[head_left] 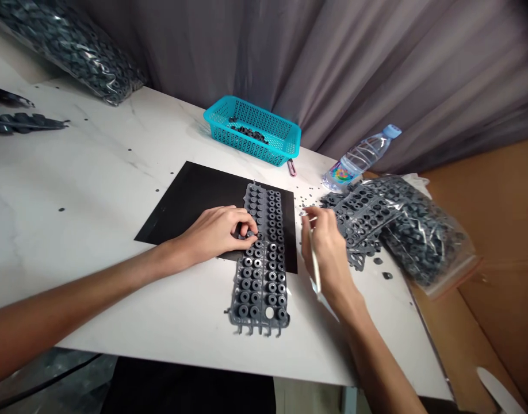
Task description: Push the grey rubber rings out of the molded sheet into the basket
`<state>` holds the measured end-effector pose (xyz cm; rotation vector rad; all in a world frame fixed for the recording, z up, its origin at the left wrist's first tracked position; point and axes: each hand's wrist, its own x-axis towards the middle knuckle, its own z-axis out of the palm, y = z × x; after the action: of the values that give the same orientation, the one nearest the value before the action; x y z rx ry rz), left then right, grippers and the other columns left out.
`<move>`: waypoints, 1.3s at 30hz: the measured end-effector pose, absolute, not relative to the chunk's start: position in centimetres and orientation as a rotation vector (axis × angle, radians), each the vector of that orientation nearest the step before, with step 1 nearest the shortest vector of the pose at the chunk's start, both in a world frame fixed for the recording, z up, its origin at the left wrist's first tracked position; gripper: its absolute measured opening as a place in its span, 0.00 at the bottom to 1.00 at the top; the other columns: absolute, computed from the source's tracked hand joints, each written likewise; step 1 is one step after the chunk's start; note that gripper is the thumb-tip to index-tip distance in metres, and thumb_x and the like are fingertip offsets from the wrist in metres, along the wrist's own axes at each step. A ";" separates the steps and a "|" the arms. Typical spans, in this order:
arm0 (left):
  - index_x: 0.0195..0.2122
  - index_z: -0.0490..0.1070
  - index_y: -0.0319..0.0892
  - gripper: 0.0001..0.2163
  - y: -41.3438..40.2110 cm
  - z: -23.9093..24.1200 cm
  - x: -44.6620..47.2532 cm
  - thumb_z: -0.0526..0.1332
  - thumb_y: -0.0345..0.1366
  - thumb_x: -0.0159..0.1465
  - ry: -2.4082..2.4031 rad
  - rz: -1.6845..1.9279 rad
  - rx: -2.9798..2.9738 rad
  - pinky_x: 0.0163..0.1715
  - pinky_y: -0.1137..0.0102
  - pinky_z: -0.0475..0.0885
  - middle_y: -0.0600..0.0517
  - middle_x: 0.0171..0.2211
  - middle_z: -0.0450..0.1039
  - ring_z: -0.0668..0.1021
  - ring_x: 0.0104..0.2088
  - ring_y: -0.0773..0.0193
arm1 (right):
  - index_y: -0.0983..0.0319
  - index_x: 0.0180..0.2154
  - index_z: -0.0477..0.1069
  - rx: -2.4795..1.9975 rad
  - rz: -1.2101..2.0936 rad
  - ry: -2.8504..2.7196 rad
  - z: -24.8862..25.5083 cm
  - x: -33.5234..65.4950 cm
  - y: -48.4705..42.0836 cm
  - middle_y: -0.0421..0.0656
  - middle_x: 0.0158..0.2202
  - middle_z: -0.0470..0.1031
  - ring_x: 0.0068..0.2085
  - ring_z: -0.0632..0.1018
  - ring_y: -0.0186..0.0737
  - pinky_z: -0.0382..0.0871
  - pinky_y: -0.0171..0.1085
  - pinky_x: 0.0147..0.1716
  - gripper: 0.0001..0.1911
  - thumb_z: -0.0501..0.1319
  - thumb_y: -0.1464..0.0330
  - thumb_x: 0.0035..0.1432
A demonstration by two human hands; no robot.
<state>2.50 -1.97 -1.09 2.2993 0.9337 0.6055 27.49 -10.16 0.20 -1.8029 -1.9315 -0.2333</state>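
A grey rubber sheet [264, 259] of small moulded rings lies lengthwise on the white table, its far half over a black mat [190, 201]. My left hand [218, 230] rests on the sheet's left edge, fingers curled and pinching at one ring near the middle. My right hand [328, 247] hovers just right of the sheet, fingers closed round a thin pale stick [316, 270] that points back toward my wrist. One hole in the sheet's near end shows white table through it.
A teal basket [253, 129] with several dark rings stands at the back. Right of my hand lie stacked grey sheets [359, 215] and a plastic bag [423, 236] of rings, with a water bottle [361, 156] behind. Loose rings dot the table [74, 190]. Another bag [69, 46] lies far left.
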 end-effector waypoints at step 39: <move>0.39 0.76 0.42 0.08 0.3 -1.1 0.5 0.67 0.41 0.68 0.619 0.514 2.116 0.36 0.70 0.71 0.53 0.35 0.73 0.75 0.35 0.64 | 0.57 0.47 0.76 -1.293 0.433 -2.237 1.3 24.2 -10.5 0.46 0.46 0.81 0.46 0.80 0.46 0.76 0.44 0.49 0.07 0.62 0.62 0.75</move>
<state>0.52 0.31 -1.06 2.1158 0.6189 0.5139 24.16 -10.50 1.28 -1.2926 -2.2372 0.4330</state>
